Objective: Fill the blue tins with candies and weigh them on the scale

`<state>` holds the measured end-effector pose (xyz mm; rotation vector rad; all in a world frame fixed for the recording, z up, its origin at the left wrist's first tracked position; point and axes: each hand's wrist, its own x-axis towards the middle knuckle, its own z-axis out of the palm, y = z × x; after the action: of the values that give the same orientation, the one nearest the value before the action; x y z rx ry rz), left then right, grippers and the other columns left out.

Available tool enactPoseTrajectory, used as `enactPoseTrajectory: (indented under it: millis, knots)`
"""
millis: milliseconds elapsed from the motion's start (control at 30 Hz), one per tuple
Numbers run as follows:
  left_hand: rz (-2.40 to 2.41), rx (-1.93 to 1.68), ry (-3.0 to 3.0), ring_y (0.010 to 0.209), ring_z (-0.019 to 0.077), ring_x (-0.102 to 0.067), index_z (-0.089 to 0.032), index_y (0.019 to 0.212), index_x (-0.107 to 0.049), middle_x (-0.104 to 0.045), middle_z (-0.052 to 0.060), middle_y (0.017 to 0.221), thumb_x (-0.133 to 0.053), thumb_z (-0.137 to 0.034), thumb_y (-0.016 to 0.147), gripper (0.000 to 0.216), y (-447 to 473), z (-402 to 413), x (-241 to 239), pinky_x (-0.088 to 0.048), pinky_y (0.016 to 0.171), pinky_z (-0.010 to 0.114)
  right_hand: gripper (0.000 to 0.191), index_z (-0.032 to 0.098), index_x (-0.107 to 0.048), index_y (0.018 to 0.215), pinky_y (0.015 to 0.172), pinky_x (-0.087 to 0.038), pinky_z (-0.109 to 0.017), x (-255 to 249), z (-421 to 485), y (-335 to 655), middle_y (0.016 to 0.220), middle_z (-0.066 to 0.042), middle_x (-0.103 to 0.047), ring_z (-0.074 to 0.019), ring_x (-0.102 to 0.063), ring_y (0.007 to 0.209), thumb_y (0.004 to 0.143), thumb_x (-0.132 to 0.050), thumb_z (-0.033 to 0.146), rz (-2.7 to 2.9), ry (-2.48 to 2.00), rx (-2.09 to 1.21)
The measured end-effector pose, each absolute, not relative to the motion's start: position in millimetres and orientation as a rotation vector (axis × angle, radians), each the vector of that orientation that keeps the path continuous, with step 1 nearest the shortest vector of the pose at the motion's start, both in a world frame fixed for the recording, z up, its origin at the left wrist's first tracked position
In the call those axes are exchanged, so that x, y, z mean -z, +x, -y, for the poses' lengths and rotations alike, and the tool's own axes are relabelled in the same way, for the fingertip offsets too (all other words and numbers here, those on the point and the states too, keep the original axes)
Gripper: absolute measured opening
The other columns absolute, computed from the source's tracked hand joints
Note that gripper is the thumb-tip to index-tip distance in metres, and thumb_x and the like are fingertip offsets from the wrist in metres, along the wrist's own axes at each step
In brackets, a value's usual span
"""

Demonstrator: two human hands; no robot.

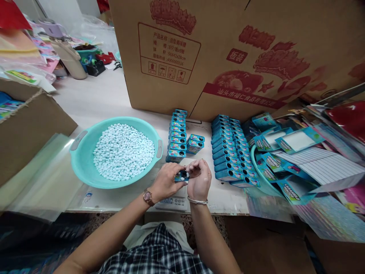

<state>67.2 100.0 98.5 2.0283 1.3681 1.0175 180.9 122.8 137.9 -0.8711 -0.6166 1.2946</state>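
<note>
My left hand (167,180) is closed around a small blue candy box (179,176) with a dark round hole in its top. Cupped against it from the other side is my right hand (200,180), its fingers curled over a few white candies beside the hole. How many lie in that palm is hidden. Under both hands is a small digital scale (171,204). To the left, a turquoise basin (78,163) holds a heap of pale candies (122,152). Just beyond my hands stand a row of blue boxes (177,140) and a short pair of boxes (195,144).
Rows of blue boxes (226,152) stand to the right, beside a turquoise tub (254,158) heaped with flat packaging. A large printed carton (171,83) blocks the back. At left are an open carton (37,125), plastic sheets (42,179) and a beige bottle (68,57).
</note>
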Motion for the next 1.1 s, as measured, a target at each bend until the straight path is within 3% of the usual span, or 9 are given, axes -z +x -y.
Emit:
enactPoseTrajectory:
  millis: [300,500,633,1100]
  knots:
    - [-1.320,-1.068,1.909,0.118,0.0264,-0.058,-0.021,0.129,-0.052,-0.061,0.011,0.127,-0.079,-0.036,0.074,0.064,40,-88,-112,-0.047,0.102,0.046,0.024,0.020,-0.046,0.065,0.057,-0.045,-0.023,-146,-135,206,0.058,0.007,-0.045,-0.0072,-0.043,0.050,0.082,-0.059,0.031,0.330,-0.783,-1.525]
    - [-1.582,-1.127,1.820,0.119,0.0241,-0.057,-0.023,0.129,-0.053,-0.061,0.009,0.127,-0.067,-0.035,0.086,0.046,4,-57,-125,-0.046,0.103,0.045,0.021,0.020,-0.046,0.069,0.059,-0.047,-0.024,-147,-142,253,0.062,0.007,-0.047,-0.0074,-0.045,0.051,0.086,-0.053,0.028,0.209,-0.709,-1.487]
    - [-1.686,-1.128,1.870,0.107,0.0224,-0.061,-0.023,0.128,-0.054,-0.063,0.009,0.119,-0.062,-0.031,0.090,0.040,0,-43,-128,-0.051,0.094,0.041,0.020,0.020,-0.046,0.069,0.057,-0.047,-0.025,-135,-142,272,0.061,0.007,-0.047,-0.0076,-0.044,0.050,0.087,-0.051,0.028,0.136,-0.714,-1.474]
    - [-1.639,-0.789,2.194,0.099,0.0239,-0.056,-0.018,0.127,-0.054,-0.059,0.009,0.105,-0.053,-0.032,0.095,0.035,37,-65,-130,-0.051,0.087,0.041,0.023,0.019,-0.048,0.067,0.055,-0.044,-0.024,-117,-142,261,0.059,0.006,-0.047,-0.0080,-0.042,0.049,0.090,-0.047,0.026,0.013,-0.734,-1.560]
